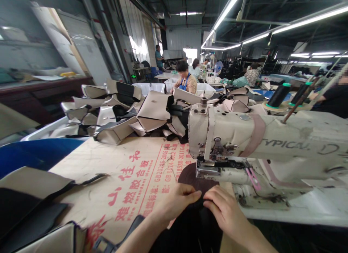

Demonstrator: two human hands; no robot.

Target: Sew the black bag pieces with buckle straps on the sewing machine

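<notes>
A dark brown-black piece of material (188, 175) lies partly under the head of the sewing machine (231, 131), and its lower part hangs toward me over black cloth. On its left edge my left hand (182, 198) is closed, thumb pressed against the fingers. Just across from it, my right hand (222, 206) pinches the same piece with curled fingers. A small gap separates the two hands, both close in front of the machine's needle area, where the needle itself is hard to make out.
Beige and black sewn pieces (152, 110) are heaped behind the plywood tabletop (108, 169). More lie at the lower left (35, 187), beside a blue tub (51, 151). Black thread cones (279, 95) stand behind the machine. A co-worker (187, 79) sits beyond the heap.
</notes>
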